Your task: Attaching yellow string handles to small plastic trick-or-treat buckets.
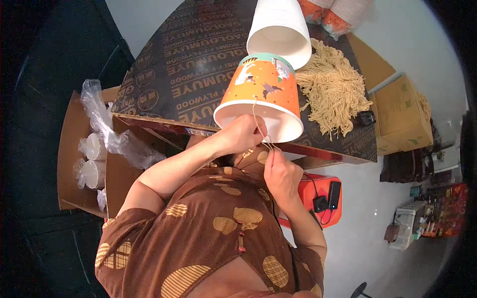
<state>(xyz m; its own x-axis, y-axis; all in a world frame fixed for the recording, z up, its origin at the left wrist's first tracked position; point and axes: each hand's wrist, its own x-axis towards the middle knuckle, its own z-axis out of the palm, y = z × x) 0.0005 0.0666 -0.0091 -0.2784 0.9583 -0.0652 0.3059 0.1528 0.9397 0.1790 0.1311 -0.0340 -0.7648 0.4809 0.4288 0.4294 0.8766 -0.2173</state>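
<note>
An orange paper bucket (263,84) with a white rim and bat and ghost pictures lies on its side at the table's front edge, its mouth toward me. From a hole near its rim runs a thin beige cord (259,119). My left hand (238,134) is closed at the bucket's mouth, its fingertips on the cord. Just right of it, my right hand (282,174) pinches the looped cord below the rim. Behind the orange bucket lies a stack of white paper buckets (279,37). A heap of beige cords (334,84) spreads to the right.
The dark plywood table (164,74) has a small black object (366,118) at its right. A cardboard box (117,164) with plastic-wrapped white cups stands left. More orange buckets (343,17) lie at the back. At right are a carton (403,115) and a red stool (328,184) bearing black devices.
</note>
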